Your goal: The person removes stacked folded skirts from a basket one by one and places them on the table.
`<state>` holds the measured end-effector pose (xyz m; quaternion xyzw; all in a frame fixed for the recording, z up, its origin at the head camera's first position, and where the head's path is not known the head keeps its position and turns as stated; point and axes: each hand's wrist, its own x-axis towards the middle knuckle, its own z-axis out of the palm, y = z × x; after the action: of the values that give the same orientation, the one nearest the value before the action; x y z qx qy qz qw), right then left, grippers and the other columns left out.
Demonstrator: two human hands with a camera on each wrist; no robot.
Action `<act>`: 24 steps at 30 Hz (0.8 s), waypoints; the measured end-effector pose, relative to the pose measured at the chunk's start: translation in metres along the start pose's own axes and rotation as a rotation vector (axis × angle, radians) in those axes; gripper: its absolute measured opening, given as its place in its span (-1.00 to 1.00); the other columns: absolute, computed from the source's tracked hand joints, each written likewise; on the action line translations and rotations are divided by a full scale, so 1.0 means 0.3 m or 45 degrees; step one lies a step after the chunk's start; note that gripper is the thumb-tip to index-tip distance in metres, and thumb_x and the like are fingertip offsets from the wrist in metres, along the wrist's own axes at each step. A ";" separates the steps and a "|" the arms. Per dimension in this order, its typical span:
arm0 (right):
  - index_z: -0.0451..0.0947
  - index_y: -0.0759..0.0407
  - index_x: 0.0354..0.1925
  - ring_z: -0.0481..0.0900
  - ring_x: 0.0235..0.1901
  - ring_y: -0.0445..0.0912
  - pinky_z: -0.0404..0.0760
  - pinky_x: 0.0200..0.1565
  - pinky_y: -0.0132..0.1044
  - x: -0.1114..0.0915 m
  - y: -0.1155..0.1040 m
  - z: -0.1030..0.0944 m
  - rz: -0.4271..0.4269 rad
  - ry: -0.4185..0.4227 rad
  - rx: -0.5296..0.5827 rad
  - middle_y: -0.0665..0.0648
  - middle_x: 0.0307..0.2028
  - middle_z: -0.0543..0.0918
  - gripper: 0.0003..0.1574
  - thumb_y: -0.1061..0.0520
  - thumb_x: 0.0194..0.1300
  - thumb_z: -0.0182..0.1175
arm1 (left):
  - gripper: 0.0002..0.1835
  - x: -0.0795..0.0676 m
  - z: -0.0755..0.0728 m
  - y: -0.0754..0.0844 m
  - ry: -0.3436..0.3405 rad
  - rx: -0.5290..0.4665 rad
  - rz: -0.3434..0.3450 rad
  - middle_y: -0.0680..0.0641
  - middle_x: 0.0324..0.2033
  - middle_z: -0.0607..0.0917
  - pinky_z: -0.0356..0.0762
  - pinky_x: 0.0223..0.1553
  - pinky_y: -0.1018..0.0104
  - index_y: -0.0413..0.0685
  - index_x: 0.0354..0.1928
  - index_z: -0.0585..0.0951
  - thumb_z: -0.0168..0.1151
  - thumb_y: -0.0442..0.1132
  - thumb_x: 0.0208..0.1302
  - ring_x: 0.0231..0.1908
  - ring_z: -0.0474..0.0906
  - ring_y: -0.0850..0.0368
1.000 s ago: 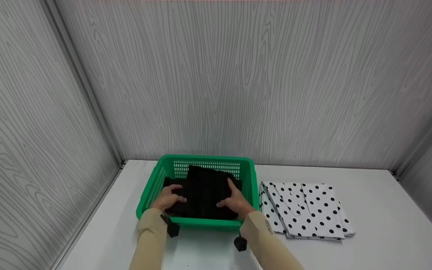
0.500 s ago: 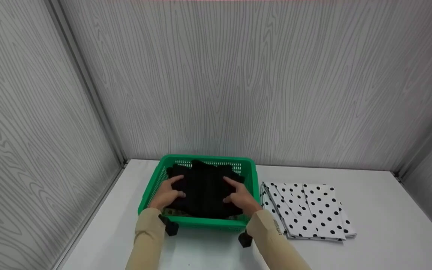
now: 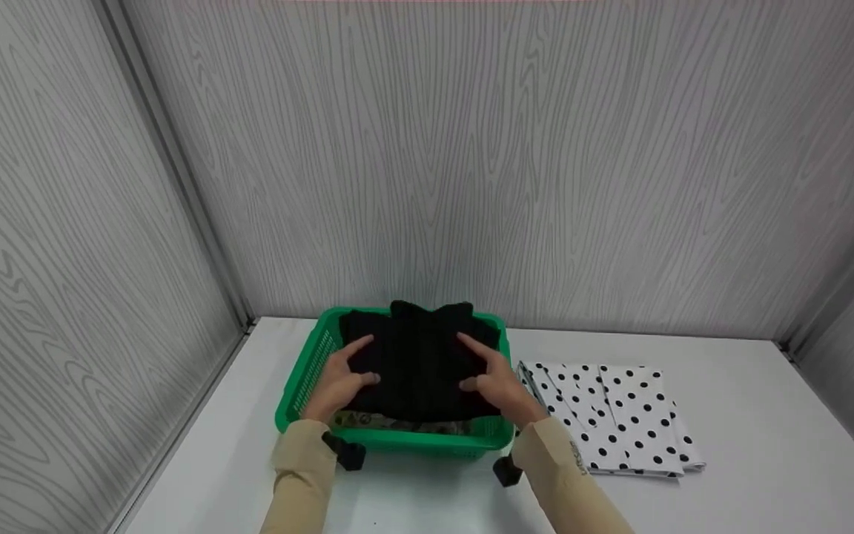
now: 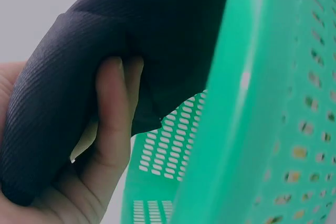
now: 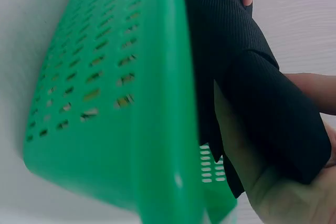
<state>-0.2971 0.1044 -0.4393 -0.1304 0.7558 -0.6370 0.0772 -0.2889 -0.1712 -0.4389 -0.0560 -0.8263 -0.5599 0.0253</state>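
Note:
A folded black garment (image 3: 421, 363) of ribbed fabric is spread across the top of the green plastic basket (image 3: 427, 443); its exact kind is not clear. My left hand (image 3: 336, 387) grips its left side. On the other side my right hand (image 3: 502, 387) holds it in the same way. In the left wrist view, fingers (image 4: 113, 108) curl under a thick fold of black fabric (image 4: 52, 72). The right wrist view has the garment's folded edge (image 5: 278, 114) between thumb and fingers, above the basket's rim (image 5: 165, 103). Patterned fabric (image 3: 397, 423) shows below it inside the basket.
To the right of the basket, a folded white cloth with black dots (image 3: 620, 415) lies on the white table (image 3: 753, 437). Grey wood-grain panels (image 3: 427, 148) enclose the back and sides.
The black garment has risen and shifted slightly right and away from me, spreading wider between both hands. Patterned fabric beneath it has come into view. The dotted cloth has stayed in place.

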 end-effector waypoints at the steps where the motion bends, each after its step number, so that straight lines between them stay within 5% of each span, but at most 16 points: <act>1: 0.22 0.12 0.55 0.03 0.48 0.30 0.18 0.38 0.24 -0.002 -0.002 -0.008 -0.012 0.006 -0.005 0.35 0.54 0.08 0.01 0.57 0.18 0.11 | -0.24 0.000 0.006 0.005 0.005 -0.005 0.006 -0.37 0.47 0.23 0.03 0.41 -0.27 -0.23 0.47 0.36 0.22 -0.53 0.17 0.48 0.01 -0.34; 24: 0.19 0.04 0.57 -0.01 0.51 0.22 0.05 0.43 0.19 -0.120 -0.011 -0.175 -0.091 0.086 -0.042 0.28 0.55 0.06 0.06 0.52 0.18 0.19 | -0.25 -0.014 0.154 0.089 -0.027 -0.127 0.177 -0.30 0.46 0.28 0.13 0.37 -0.28 -0.18 0.47 0.38 0.24 -0.53 0.18 0.47 0.07 -0.32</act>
<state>-0.2772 0.1641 -0.4286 -0.1371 0.7632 -0.6308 0.0267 -0.2805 -0.1188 -0.4319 -0.1202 -0.7916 -0.5968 0.0527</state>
